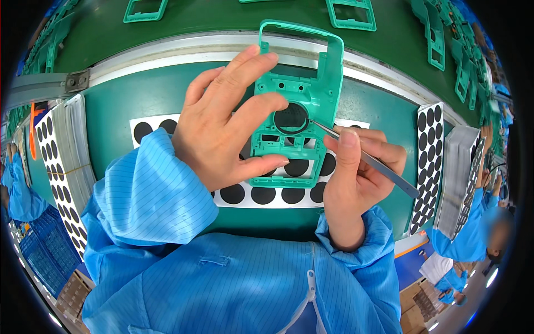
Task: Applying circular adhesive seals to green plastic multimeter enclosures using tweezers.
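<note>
A green plastic housing (328,83) with an open frame at its far end lies before me. In its round recess sits a black round mesh-like disc (291,118). My left hand (222,119) steadies the housing from the left: fingertips rest along its upper left side, one fingertip touches the disc's upper edge, and the thumb lies over the lower openings. My right hand (361,172) grips metal tweezers (384,168), whose tips meet the right edge of the disc. Under the housing lies a white sheet (250,204) of black round stickers, partly covered by my left hand.
Stacks of sticker sheets stand at the left (80,167) and right (459,167) of the green work surface (111,119). Beyond a metal rail (167,58), a dark green belt (211,19) carries more green housings (351,14). Other people in blue (467,228) work at the right.
</note>
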`<move>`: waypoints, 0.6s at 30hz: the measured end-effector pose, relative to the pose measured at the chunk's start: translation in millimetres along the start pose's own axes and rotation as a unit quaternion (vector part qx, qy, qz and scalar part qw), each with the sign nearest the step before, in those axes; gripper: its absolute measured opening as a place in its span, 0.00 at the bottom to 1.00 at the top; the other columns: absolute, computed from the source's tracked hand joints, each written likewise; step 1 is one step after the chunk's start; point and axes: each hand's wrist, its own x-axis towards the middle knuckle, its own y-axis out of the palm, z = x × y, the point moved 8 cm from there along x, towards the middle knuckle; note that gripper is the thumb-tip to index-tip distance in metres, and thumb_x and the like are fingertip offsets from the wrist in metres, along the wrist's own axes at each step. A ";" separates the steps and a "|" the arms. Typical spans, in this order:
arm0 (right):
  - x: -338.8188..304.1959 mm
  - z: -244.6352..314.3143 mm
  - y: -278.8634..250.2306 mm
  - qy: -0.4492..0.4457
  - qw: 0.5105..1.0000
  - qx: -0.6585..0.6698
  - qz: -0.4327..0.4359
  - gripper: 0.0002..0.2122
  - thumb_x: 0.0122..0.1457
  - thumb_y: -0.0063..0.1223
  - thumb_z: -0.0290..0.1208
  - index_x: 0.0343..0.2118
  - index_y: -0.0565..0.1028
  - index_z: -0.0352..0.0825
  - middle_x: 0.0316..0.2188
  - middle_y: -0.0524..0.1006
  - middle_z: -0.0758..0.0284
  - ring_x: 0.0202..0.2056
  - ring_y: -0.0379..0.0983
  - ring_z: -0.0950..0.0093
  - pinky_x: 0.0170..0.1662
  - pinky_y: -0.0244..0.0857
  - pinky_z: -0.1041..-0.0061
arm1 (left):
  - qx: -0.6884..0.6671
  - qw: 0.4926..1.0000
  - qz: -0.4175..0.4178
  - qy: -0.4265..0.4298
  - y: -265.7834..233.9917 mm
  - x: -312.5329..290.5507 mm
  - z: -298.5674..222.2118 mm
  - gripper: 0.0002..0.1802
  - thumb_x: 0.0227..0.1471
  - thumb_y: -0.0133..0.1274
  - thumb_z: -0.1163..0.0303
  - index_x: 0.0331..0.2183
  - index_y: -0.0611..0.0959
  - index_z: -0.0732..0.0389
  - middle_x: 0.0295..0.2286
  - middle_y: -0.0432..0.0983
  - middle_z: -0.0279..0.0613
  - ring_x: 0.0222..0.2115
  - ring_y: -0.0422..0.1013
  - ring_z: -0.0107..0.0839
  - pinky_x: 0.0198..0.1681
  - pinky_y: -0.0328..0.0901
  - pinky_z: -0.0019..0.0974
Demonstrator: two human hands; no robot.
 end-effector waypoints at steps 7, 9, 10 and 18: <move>0.5 -0.9 0.6 -0.006 1.000 -0.005 -0.001 0.11 0.47 0.47 0.13 0.30 0.59 0.30 0.24 0.70 0.57 0.21 0.67 0.81 0.20 0.60 0.89 | 0.000 1.000 0.009 0.008 2.0 -0.6 -0.8 0.24 0.24 0.63 0.62 0.29 0.74 0.56 0.49 0.54 0.53 0.51 0.51 0.51 0.47 0.50 0.44; 1.0 0.4 0.8 0.003 1.000 -0.022 0.009 0.09 0.48 0.46 0.16 0.29 0.59 0.29 0.25 0.69 0.57 0.23 0.69 0.79 0.25 0.65 0.86 | -0.003 1.000 0.011 0.015 3.1 -0.7 -1.1 0.22 0.25 0.62 0.61 0.28 0.75 0.56 0.49 0.53 0.53 0.51 0.51 0.52 0.47 0.50 0.45; 1.2 0.3 1.8 0.011 0.999 -0.037 0.019 0.08 0.50 0.45 0.18 0.28 0.58 0.29 0.26 0.69 0.57 0.25 0.70 0.77 0.29 0.70 0.83 | -0.004 1.000 0.010 0.018 3.1 -0.8 -1.5 0.21 0.25 0.62 0.61 0.27 0.75 0.56 0.49 0.53 0.54 0.51 0.51 0.53 0.46 0.51 0.45; 1.4 1.0 3.6 -0.014 0.999 -0.047 0.022 0.08 0.50 0.45 0.17 0.29 0.59 0.29 0.26 0.69 0.57 0.24 0.70 0.78 0.28 0.69 0.84 | 0.005 1.000 0.009 0.028 4.0 -1.2 -2.8 0.20 0.25 0.61 0.60 0.26 0.76 0.55 0.49 0.53 0.55 0.50 0.51 0.53 0.46 0.51 0.46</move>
